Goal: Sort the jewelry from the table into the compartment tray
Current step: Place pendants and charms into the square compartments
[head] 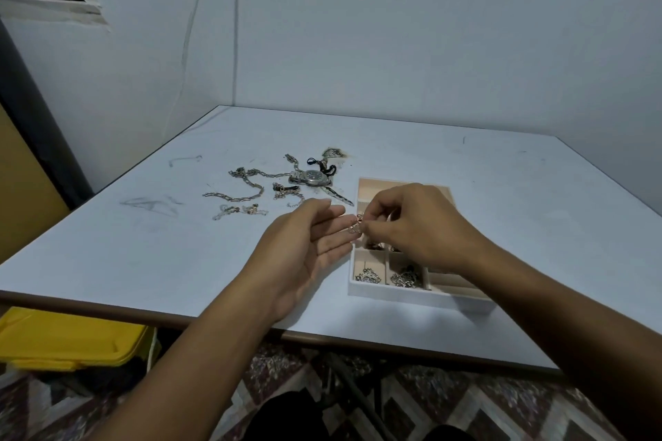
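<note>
Tabletop (465, 168) filling mid-frame. Compartment tray (390, 292) sitting right of centre, chains already lying in its near cells. Left hand (304, 247) lying open, palm up, likely steadying. Right hand (412, 222) pinching a small gold piece (355, 225) over the tray's left edge, probably for dropping in.

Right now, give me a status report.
Right hand pinching small gold piece over tray. Left hand open beside it. Watch, chains unsorted.

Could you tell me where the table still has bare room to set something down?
The table is bare right of the tray and along the near-left edge before the chains. It is crowded around the watch and where both hands meet.
</note>
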